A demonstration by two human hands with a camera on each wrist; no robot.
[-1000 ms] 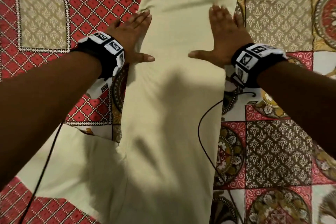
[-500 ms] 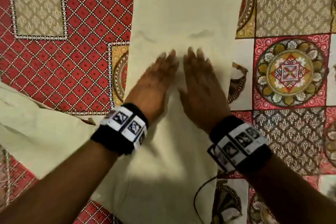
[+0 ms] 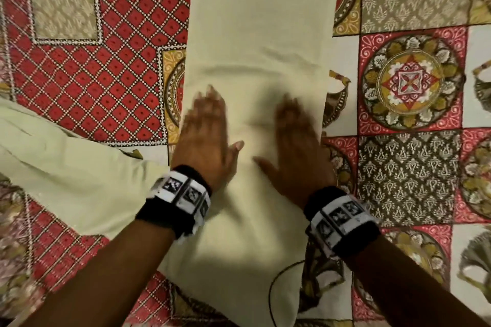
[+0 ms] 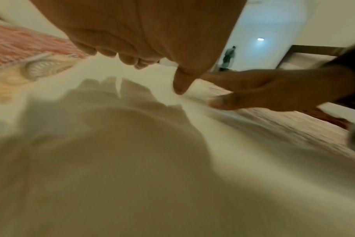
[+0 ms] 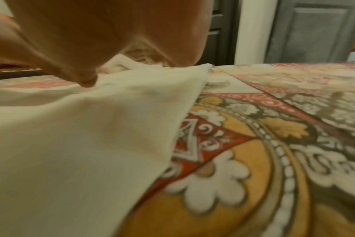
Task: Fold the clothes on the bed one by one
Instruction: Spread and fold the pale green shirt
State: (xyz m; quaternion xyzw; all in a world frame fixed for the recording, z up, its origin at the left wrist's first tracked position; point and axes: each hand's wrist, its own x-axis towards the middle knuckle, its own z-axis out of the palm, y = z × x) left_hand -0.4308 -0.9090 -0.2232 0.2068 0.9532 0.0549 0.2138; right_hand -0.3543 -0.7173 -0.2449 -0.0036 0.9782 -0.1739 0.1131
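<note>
Warm, moderately dim indoor light falls from above, casting soft forearm shadows on the pale garment (image 3: 255, 42) in the head view, where both hands, the left hand (image 3: 206, 138) and the right hand (image 3: 295, 151), are smeared by motion blur. Both wrist views are soft and streaked throughout, with strong wide-angle stretching at the edges. A small bright lamp (image 4: 260, 39) glares in the left wrist background.

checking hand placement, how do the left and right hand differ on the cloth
The left hand lies at the cloth's left edge; the right hand lies near its right edge. The left hand's fingertips reach slightly farther up than the right's. Both rest flat, fingers straight, thumbs pointing inward.
</note>
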